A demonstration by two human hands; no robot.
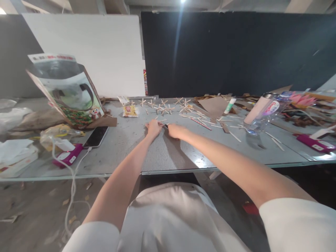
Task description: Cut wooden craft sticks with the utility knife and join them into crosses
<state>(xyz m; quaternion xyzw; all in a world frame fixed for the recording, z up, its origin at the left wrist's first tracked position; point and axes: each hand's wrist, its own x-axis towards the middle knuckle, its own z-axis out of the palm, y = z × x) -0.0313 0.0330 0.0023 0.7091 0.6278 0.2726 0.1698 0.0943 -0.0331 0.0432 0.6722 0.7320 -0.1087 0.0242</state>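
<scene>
Both my arms reach out over a grey table (162, 154). My left hand (153, 128) rests on the tabletop with its fingers curled around a thin wooden stick (160, 123). My right hand (176, 131) lies just to its right, fingers closed, with a small dark tool tip (166, 125) showing between the two hands. Just beyond my hands lie several star shapes made of wooden sticks (164, 108) and loose sticks (195, 117).
A printed cardboard box (67, 91) leans at the left, with a phone (96, 136), a purple device (68, 156) with a white cable and plastic bags. At the right are a water bottle (262, 113), a glue tube (229, 105), brown card pieces (214, 106) and another purple device (315, 143).
</scene>
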